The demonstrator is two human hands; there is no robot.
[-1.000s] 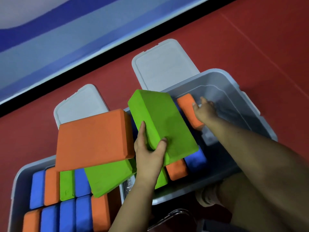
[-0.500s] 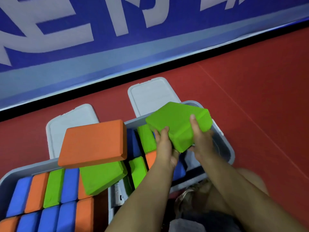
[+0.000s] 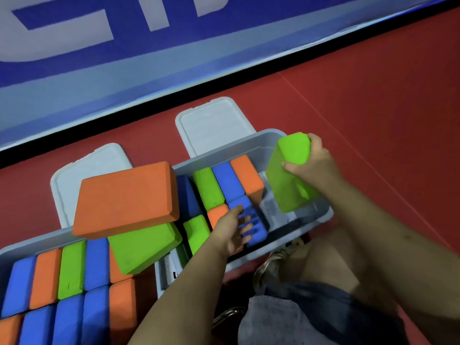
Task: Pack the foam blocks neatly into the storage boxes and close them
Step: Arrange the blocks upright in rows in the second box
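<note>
Head view: right hand point(image 3: 314, 165) grips green block point(image 3: 288, 175); left hand point(image 3: 232, 231) presses blue block point(image 3: 251, 220).

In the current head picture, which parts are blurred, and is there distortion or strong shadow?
Head view: the left hand, fingers spread on the small blue foam block, is smeared by motion; the right hand, with its grip on the upright green foam block, is sharper; the black wall strip bows from the wide lens; lighting is even, deep shadow only inside the grey plastic storage box.
</note>
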